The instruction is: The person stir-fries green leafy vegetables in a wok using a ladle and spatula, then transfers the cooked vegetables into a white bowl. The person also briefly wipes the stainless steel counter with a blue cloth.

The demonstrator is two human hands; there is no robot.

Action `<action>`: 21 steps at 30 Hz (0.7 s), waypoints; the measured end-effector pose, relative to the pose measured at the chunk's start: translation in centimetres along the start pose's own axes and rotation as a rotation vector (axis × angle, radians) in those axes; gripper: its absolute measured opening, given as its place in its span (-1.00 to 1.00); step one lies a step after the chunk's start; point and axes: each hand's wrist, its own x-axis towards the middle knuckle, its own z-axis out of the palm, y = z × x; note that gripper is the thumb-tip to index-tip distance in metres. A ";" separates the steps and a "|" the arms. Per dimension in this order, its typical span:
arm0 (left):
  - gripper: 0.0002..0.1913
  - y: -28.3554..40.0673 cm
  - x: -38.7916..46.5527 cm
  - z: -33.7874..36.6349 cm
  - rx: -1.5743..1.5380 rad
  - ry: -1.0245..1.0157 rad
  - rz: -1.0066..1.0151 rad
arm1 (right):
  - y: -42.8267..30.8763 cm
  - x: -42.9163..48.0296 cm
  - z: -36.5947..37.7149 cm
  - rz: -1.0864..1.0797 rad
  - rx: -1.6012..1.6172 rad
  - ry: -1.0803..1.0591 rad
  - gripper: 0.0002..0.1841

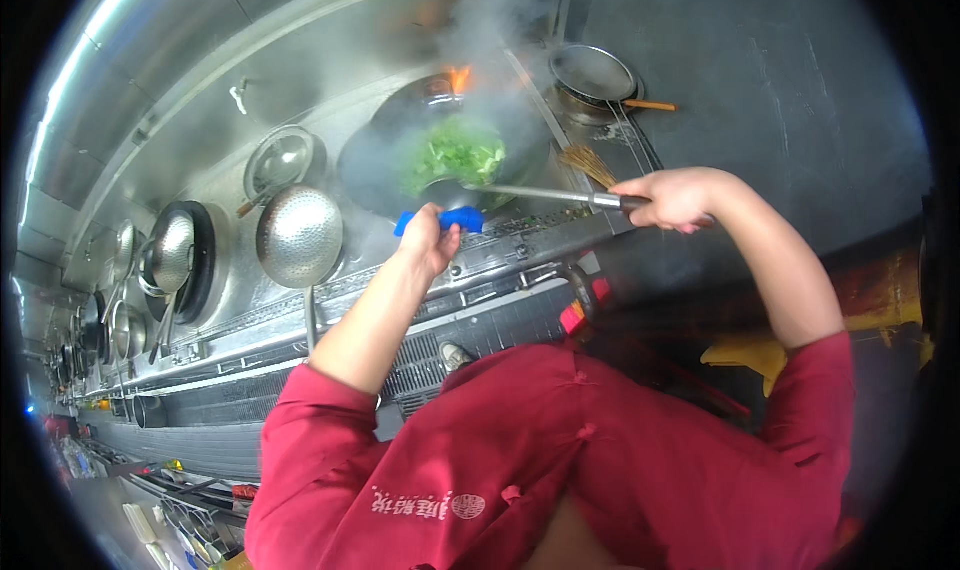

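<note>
Chopped green leafy vegetables (pixel 463 150) lie in a large dark wok (pixel 369 166) on the range, partly veiled by steam. My left hand (pixel 429 243) grips a folded blue cloth (pixel 465 219) at the wok's near rim; what the cloth wraps around is hidden. In my right hand (pixel 675 198) is the dark handle of a long metal ladle (pixel 544 192). The ladle's bowl (pixel 445 192) rests low in the wok, at the near edge of the greens. Orange flame (pixel 459 80) rises behind the wok's far rim.
Left of the wok stand a perforated metal strainer (pixel 300 236) and a mesh sieve (pixel 283 157). Further left is a dark wok (pixel 204 270) with strainers. To the right are a round sieve over a pot (pixel 592 74), an orange-brown handle (pixel 651 105) and a bamboo brush (pixel 589 163).
</note>
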 end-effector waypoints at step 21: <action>-0.86 -6.1 -2.6 -0.8 0.064 0.142 -0.092 | -2.4 13.4 8.7 -0.054 -0.261 0.374 -0.28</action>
